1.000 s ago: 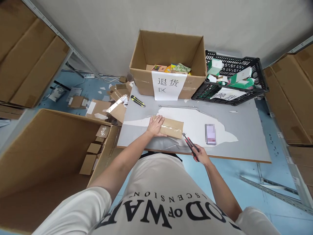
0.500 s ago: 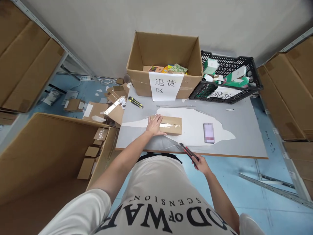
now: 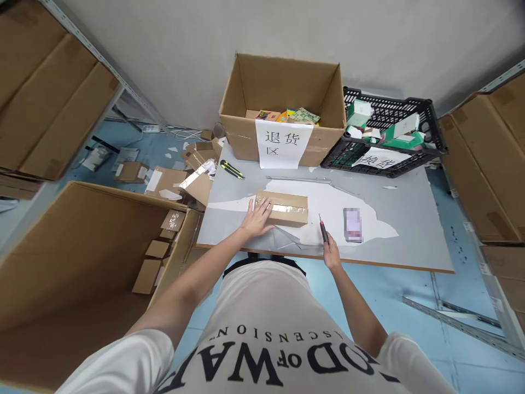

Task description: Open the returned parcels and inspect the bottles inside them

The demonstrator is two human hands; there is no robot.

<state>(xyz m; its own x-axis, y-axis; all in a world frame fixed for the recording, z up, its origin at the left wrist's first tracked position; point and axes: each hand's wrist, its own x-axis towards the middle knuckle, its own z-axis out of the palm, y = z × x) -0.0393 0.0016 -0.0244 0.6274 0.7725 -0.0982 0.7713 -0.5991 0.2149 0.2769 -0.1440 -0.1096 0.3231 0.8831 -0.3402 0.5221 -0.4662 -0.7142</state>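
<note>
Head view: your left hand point(image 3: 257, 219) lies flat, fingers spread, on the left end of the taped cardboard parcel point(image 3: 283, 208), pressing it down, not wrapped around it. The parcel sits on the grey table point(image 3: 410, 219), near its front edge and left of centre, long side running left to right, clear tape along its top. Your right hand point(image 3: 330, 256) is at the table's front edge, closed around the red-and-black utility knife point(image 3: 324, 232). The knife points away from you, tip near the parcel's right end but apart from it. Just right of the knife lies a small blurred rectangular item point(image 3: 353, 224), flat on the white patch of the tabletop.

At the back of the table stands an open cardboard box point(image 3: 283, 98) with a paper label point(image 3: 282, 143) on its front and small colourful packs inside. Beside it on the right, a black plastic crate point(image 3: 389, 131) holds green-and-white cartons and carries its own paper sign. A yellow-and-black cutter point(image 3: 232, 169) lies near the table's back left corner. To your left, a large open carton point(image 3: 82, 246) stands on the floor, small brown boxes inside. Cardboard scraps point(image 3: 180, 180) litter the blue floor beyond it.
</note>
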